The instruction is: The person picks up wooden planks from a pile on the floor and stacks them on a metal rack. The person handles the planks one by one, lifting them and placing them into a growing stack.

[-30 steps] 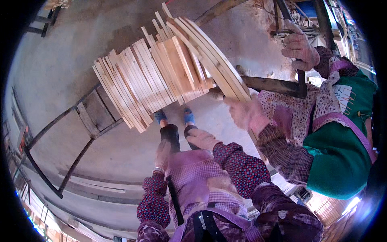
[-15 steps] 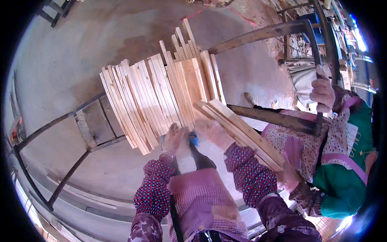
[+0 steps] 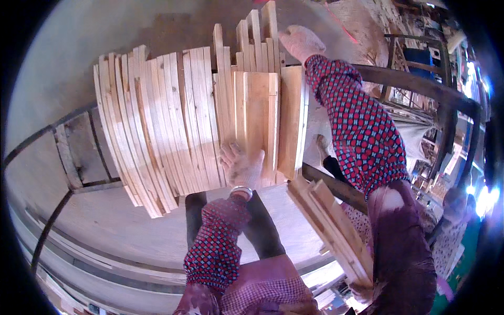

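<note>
A row of pale wooden boards [image 3: 173, 121] lies side by side, their far ends uneven. My left hand [image 3: 242, 164] rests on top of the boards near their close ends, fingers spread, a bracelet at its wrist. Past the right side of the row my right hand [image 3: 303, 43] reaches to the far end, beside the tallest strips [image 3: 269, 31]. Its fingers point left and are outstretched, holding nothing that I can see. A separate bundle of boards [image 3: 333, 231] slants down at the right, apart from both hands; its lower end is partly hidden by my right sleeve.
A dark metal frame [image 3: 420, 86] runs under and beside the boards, with more bars [image 3: 55, 226] at the left. A co-worker [image 3: 454, 205] is at the right, largely hidden behind my arm. Wood scraps and a blue object [image 3: 420, 60] lie farther back.
My right hand has gone from the near ends of the boards to their far right end. My left hand has moved onto the boards. The slanted bundle now sits lower, off the row.
</note>
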A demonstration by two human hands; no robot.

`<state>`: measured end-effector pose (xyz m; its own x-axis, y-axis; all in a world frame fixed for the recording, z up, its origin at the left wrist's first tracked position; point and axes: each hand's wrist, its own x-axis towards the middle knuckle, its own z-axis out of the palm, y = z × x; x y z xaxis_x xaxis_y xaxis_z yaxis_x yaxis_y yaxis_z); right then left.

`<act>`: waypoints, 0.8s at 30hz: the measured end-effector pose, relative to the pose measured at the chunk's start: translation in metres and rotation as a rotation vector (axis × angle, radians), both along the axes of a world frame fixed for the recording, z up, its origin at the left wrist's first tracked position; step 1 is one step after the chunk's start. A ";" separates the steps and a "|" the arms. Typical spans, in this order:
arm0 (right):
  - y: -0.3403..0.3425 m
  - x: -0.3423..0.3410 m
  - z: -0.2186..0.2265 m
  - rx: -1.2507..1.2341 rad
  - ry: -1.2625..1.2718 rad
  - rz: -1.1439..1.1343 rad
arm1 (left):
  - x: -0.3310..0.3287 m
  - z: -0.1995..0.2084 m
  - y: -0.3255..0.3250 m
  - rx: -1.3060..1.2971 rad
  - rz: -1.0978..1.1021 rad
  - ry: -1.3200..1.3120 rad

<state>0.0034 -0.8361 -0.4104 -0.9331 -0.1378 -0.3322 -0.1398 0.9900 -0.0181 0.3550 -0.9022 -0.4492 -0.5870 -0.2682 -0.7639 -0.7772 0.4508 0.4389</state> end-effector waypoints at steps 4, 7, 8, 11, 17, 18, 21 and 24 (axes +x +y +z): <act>0.009 -0.052 -0.060 0.242 -0.071 0.127 | -0.006 -0.005 0.038 -0.008 0.349 -0.001; 0.053 -0.089 -0.126 0.414 -0.094 0.333 | -0.031 0.019 0.041 0.029 0.370 -0.096; 0.053 -0.094 -0.136 0.457 -0.115 0.404 | -0.029 0.013 0.044 0.134 0.473 -0.098; -0.020 -0.047 -0.111 0.732 -0.268 0.587 | -0.025 0.001 0.045 0.175 0.691 -0.158; 0.040 -0.080 -0.113 0.450 -0.172 0.191 | -0.049 0.032 0.053 0.432 0.189 -0.180; 0.049 -0.085 -0.109 0.333 -0.161 0.128 | -0.049 0.043 0.062 0.413 0.123 -0.186; 0.007 -0.052 -0.030 0.024 -0.164 -0.040 | -0.024 0.058 0.086 0.251 0.104 0.015; 0.005 -0.045 -0.004 0.142 -0.115 0.114 | -0.019 0.051 0.089 0.261 0.150 0.054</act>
